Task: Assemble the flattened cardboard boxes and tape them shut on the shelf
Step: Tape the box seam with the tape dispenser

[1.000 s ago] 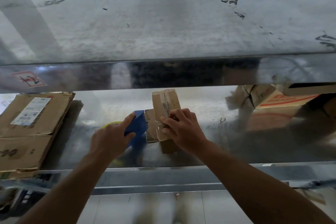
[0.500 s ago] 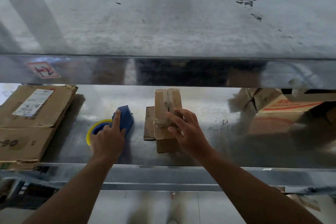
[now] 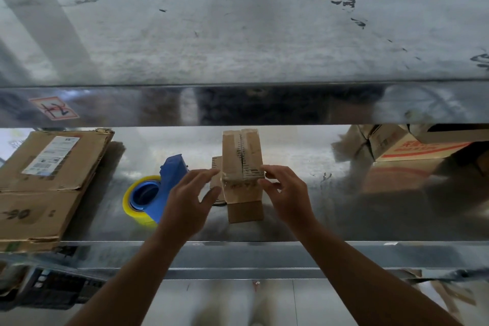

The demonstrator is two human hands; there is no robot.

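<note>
Left hand (image 3: 189, 201): fingers spread and nearly straight, holding nothing. The index tip reaches the near left corner of the small cardboard box (image 3: 242, 156). Cannot tell if it actually touches. The thumb points toward the loose side flap (image 3: 217, 167) that sticks out at the box's left.

Right hand (image 3: 287, 193): fingers curled, pinching the near right corner of the box top between fingertips and thumb.

Box: stands on the metal shelf (image 3: 317, 193), centre of view. Top flaps are closed, with clear tape along the centre seam and over the near edge.

Tape dispenser (image 3: 170, 180): blue, lies on the shelf just left of the box and apart from both hands. Its yellow tape roll (image 3: 135, 202) is at the near left end.

Flattened cartons (image 3: 47, 180): stacked at the left end of the shelf. The top one carries a white printed label.

Far right, at the back of the shelf: assembled cartons (image 3: 397, 145), one with red print.

Upper shelf (image 3: 238, 34): fills the top of view. A red-framed sticker (image 3: 54, 108) sits on its front edge at left.

Versus earlier frames:
- 1.0 s ago the left hand held the dispenser against the box's left side.
- 0.5 s ago that hand had set the dispenser down on the shelf and still rested on it.
- Now the hand is off the dispenser and back across at the box.
- The right hand lay over the box's near top end. It has since shifted to the near right corner.
- The box has not changed place.
</note>
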